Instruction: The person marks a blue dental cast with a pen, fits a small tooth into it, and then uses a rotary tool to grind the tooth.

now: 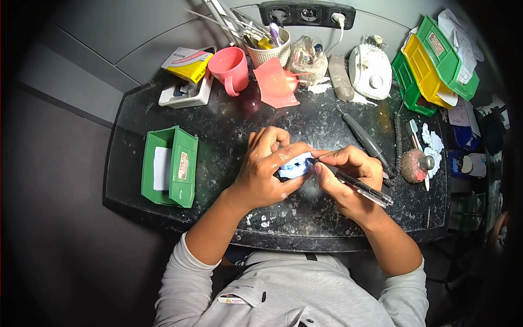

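Observation:
Near the middle of the workbench, my left hand (266, 166) is closed around a small pale-blue and white dental cast (296, 167). Fingers and thumb cover much of its outline. A black pen (364, 188) with a clear end is pinched in my right hand (351, 180). Its tip points left and meets the right side of the cast; whether it presses on the surface is too small to tell. Both hands are raised a little over the bench, close together.
The dark workbench (218, 136) is spotted with white. A green bin (182, 169) stands left; a handpiece (368, 141) and glass bottle (415, 166) lie right. Behind are a pink cup (229, 68), pink sheet (277, 84), white control unit (370, 71) and stacked bins (430, 65).

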